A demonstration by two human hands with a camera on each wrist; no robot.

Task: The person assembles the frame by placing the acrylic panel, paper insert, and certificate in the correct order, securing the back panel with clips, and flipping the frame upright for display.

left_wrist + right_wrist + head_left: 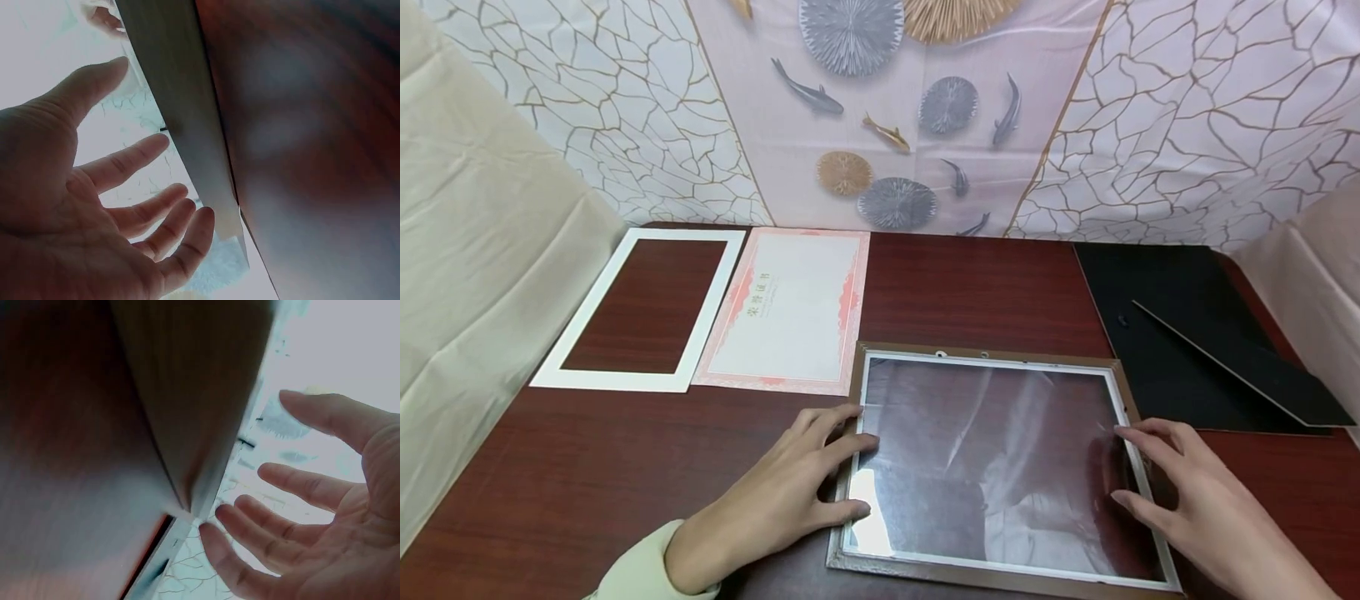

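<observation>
A brown picture frame (985,570) lies flat on the dark red table, with a clear, shiny pane (1000,450) set inside its pale inner edge. My left hand (782,483) is at the frame's left side, fingers spread and fingertips over the inner edge. On the opposite side, my right hand (1195,479) reaches over the rim with loosely bent fingers. In the left wrist view the fingers (125,164) lie alongside the frame's outer side (181,112). The right wrist view shows the thumb and fingers (306,487) apart, beside the frame's side wall (194,394).
A white mat border (606,381) lies at the back left, beside a pink-edged certificate (797,317). To the right is a black backing board (1112,333) with its stand leg (1255,367) raised at an angle. A patterned cloth (895,100) hangs behind the table (625,475).
</observation>
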